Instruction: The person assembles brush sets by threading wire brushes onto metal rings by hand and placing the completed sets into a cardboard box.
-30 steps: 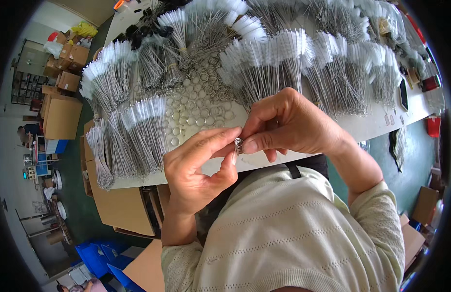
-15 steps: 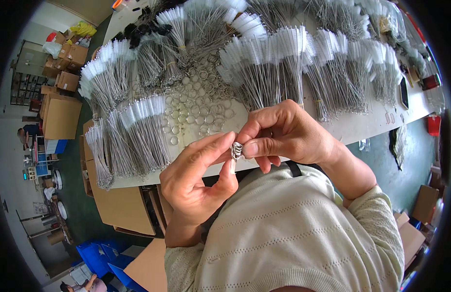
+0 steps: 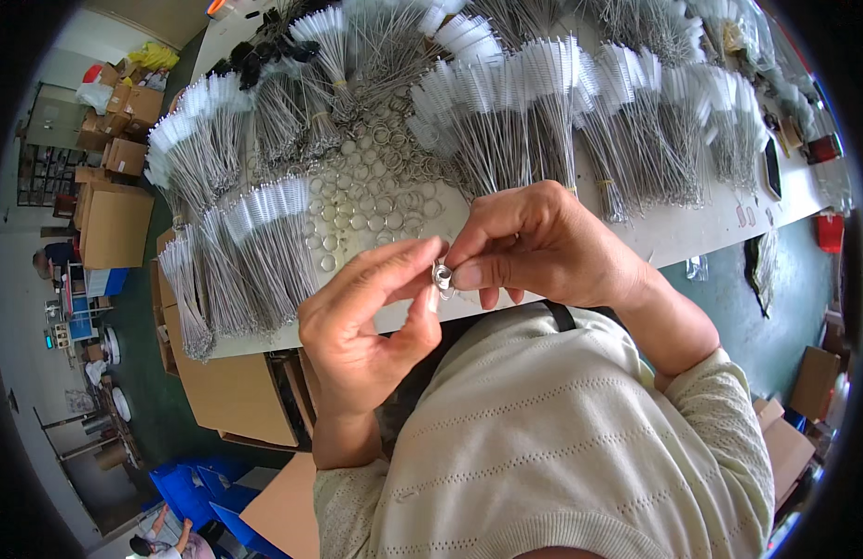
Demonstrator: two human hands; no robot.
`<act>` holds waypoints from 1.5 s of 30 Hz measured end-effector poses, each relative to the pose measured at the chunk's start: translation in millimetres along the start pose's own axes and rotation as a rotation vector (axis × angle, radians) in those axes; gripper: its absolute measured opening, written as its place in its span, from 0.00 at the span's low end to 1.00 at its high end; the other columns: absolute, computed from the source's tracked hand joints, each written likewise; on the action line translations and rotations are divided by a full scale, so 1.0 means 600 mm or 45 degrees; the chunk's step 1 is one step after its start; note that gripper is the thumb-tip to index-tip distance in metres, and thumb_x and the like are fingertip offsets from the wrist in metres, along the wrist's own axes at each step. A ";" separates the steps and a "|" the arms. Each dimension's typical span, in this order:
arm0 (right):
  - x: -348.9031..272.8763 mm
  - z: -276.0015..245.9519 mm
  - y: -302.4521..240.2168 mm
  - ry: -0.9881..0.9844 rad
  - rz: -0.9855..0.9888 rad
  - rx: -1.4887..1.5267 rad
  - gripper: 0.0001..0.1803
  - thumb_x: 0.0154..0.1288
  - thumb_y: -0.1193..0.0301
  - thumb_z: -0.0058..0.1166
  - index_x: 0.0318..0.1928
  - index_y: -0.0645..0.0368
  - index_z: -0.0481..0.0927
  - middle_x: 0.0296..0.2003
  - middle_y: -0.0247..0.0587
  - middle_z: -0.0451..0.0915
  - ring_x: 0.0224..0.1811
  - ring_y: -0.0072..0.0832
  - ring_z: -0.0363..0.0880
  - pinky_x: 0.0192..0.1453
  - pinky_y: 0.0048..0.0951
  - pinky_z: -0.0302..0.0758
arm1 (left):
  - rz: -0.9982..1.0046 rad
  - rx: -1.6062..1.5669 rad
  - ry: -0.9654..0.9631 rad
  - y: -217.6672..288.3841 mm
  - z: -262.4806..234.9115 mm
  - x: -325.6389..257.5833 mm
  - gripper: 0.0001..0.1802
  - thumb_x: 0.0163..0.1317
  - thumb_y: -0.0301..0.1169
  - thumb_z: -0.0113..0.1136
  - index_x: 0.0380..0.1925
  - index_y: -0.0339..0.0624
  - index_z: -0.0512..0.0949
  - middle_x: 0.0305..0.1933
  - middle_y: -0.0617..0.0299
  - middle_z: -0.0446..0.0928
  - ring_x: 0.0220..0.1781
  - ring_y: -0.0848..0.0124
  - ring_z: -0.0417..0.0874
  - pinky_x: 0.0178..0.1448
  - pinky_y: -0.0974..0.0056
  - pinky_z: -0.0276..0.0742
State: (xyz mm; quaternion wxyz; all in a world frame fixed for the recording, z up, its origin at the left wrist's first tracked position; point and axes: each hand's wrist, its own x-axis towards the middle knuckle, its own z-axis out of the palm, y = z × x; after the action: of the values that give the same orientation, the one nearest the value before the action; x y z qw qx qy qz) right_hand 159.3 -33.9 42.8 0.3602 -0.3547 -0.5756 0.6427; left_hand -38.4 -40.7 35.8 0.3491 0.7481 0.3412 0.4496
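Observation:
A small cluster of shiny metal rings (image 3: 442, 276) is pinched between my two hands, in front of my chest near the table's front edge. My left hand (image 3: 361, 326) grips it from the left with thumb and fingertips. From the right, the thumb and forefinger of my right hand (image 3: 548, 247) close on the same cluster. My fingertips partly hide it, so I cannot tell how the rings are joined. Beyond my hands, many loose metal rings (image 3: 375, 200) lie spread over the white table (image 3: 669, 250).
Wire-stemmed brushes with white bristles stand in bundles at the left (image 3: 264, 252) and right (image 3: 506, 121). Black-tipped brushes (image 3: 280, 70) are behind. A phone (image 3: 772, 170) lies at the right edge. Cardboard boxes (image 3: 226, 396) and blue bins (image 3: 194, 494) stand at left; a person (image 3: 175, 540) is at lower left.
The ring cluster has turned in my fingers, from a side-on stack of coils to showing a round opening. Both hands have shifted slightly left.

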 end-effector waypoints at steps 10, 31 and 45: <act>0.002 0.010 0.040 0.189 -0.477 -0.580 0.04 0.52 0.77 0.59 0.31 0.62 0.80 0.24 0.42 0.76 0.25 0.34 0.79 0.26 0.28 0.73 | -0.353 -0.364 -0.041 -0.037 -0.004 -0.008 0.18 0.54 0.18 0.57 0.48 0.31 0.74 0.44 0.51 0.78 0.40 0.74 0.81 0.43 0.71 0.77; -0.042 0.025 0.230 0.254 -0.868 -1.465 0.19 0.42 0.74 0.57 0.40 0.58 0.80 0.37 0.34 0.74 0.40 0.31 0.72 0.40 0.31 0.72 | -1.214 1.267 0.405 -0.358 -0.381 -0.104 0.14 0.53 0.43 0.59 0.32 0.45 0.81 0.34 0.55 0.81 0.39 0.55 0.81 0.43 0.55 0.75; 0.069 -0.128 0.105 0.872 -0.233 -1.383 0.10 0.58 0.66 0.54 0.33 0.60 0.76 0.29 0.44 0.77 0.29 0.40 0.78 0.32 0.37 0.75 | -1.046 1.199 0.209 -0.286 -0.297 -0.073 0.16 0.62 0.39 0.54 0.29 0.35 0.74 0.23 0.54 0.73 0.27 0.61 0.74 0.36 0.59 0.70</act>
State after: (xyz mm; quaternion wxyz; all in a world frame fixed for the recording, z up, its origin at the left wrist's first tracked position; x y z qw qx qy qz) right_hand 202.5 34.4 -28.4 0.3460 -0.6209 -0.6991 0.0772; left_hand -250.7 51.6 -62.9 0.0991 0.5926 0.7877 0.1361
